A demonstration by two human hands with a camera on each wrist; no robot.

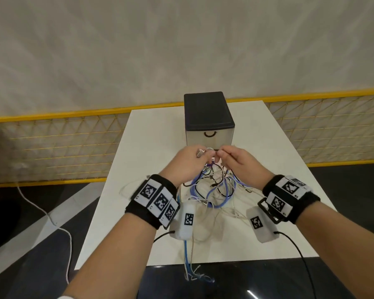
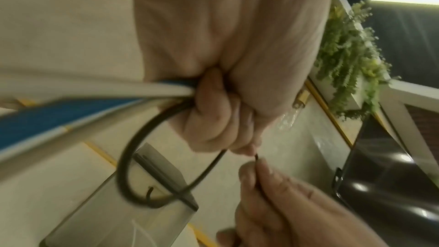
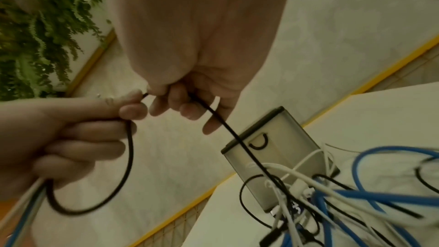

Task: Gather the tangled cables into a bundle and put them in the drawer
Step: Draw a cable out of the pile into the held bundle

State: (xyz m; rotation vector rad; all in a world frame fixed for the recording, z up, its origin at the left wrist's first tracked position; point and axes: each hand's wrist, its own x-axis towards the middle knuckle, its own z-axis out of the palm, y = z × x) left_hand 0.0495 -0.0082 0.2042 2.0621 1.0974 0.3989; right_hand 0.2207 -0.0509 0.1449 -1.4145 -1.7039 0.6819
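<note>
Cables point(image 1: 212, 190): blue, white and black, tangled on the table point(image 1: 151, 134) near the drawer point(image 1: 208, 137).
Left hand point(image 1: 189, 162): fingers curled round several strands.
Right hand point(image 1: 235, 160): pinching a thin black cable point(image 3: 228, 129).
Drawer: shut, contents hidden.
Plugs: blurred.

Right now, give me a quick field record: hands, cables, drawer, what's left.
left hand: grips white, blue and black strands, raised above the table
right hand: pinches a thin black cable close to the left grip
cable tangle: mostly loose on the white table, some strands hanging over the near edge
drawer unit: behind the hands, drawer front closed, handle untouched
remaining: finish bundling, open drawer, put bundle in
</note>
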